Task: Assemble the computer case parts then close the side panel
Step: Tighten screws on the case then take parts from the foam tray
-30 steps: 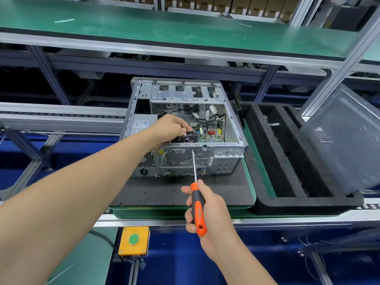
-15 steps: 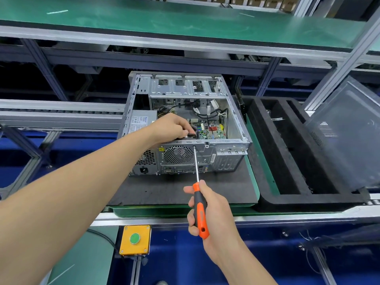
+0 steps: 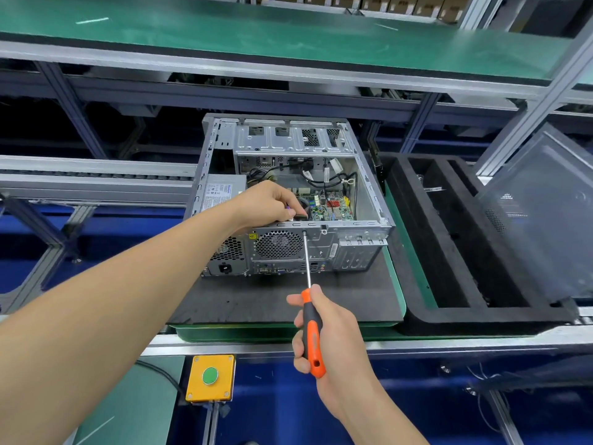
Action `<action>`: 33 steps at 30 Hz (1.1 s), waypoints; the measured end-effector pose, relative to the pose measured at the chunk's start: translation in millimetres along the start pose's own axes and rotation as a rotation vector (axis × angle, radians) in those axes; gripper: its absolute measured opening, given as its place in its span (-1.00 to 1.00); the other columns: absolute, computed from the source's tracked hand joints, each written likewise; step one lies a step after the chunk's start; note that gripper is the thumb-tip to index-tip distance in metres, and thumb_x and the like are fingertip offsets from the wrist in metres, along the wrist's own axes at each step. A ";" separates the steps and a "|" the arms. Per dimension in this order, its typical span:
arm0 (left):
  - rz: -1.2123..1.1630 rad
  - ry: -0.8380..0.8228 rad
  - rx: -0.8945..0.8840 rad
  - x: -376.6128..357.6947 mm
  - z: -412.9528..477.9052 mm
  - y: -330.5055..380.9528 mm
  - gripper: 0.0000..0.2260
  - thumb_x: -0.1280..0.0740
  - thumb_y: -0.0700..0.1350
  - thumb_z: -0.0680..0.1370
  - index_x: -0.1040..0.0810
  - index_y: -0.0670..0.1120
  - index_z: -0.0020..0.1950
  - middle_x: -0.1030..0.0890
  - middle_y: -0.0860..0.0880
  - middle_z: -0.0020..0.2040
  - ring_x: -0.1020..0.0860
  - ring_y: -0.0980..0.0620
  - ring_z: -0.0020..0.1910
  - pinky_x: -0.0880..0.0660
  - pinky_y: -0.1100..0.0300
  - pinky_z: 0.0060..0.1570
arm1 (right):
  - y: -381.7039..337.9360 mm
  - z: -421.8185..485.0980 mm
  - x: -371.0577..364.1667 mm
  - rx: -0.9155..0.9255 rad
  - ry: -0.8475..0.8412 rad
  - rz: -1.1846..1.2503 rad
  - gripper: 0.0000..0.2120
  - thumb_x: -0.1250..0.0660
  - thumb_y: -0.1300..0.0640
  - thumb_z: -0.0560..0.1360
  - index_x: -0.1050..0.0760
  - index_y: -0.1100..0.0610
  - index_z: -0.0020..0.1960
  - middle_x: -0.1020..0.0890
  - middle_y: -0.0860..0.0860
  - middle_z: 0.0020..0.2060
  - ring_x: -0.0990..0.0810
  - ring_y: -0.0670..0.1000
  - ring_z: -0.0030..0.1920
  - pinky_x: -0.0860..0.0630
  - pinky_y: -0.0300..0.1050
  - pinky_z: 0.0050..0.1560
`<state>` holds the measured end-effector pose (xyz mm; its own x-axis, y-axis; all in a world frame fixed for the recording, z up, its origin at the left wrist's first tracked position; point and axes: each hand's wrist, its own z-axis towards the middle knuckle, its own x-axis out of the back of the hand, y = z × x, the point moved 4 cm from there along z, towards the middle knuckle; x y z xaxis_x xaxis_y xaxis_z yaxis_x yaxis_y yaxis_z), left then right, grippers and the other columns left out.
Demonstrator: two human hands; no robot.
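An open silver computer case (image 3: 369,200) lies on its side on a black foam mat (image 3: 256,300), its rear panel facing me. My left hand (image 3: 269,203) reaches inside and grips a black fan (image 3: 305,208) against the rear wall. My right hand (image 3: 324,332) holds an orange-and-black screwdriver (image 3: 311,332); its long shaft runs up and its tip touches the rear panel at the fan grille's upper right corner. The grey side panel (image 3: 545,220) leans upright at the far right.
A black foam tray (image 3: 442,252) with long compartments sits right of the case. A yellow box with a green button (image 3: 210,377) is mounted below the bench edge. A green shelf (image 3: 288,30) runs above, with aluminium uprights at the right.
The view has shifted slightly. Both hands stay in place, with the screwdriver tip on the rear panel and my left hand on the fan.
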<state>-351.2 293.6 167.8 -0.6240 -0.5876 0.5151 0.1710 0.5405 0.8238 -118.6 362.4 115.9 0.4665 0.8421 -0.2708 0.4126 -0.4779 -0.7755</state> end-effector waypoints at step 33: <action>-0.116 -0.043 0.038 1.3 -3.7 -1.1 -0.71 -0.29 -0.40 0.56 -0.75 -0.10 -0.08 -0.71 -0.01 0.13 -0.59 0.03 0.27 -0.45 0.02 0.37 | -3.2 -7.5 1.5 0.000 0.104 0.034 -0.62 -0.53 -0.10 0.49 -0.57 0.24 -0.07 -0.59 0.06 -0.34 -0.47 0.02 -0.46 -0.36 -0.16 -0.53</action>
<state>-349.4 290.0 168.4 -0.6700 -0.6217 0.4057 0.0674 0.4933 0.8672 -113.4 363.3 122.2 0.5590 0.7947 -0.2365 0.3948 -0.5060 -0.7669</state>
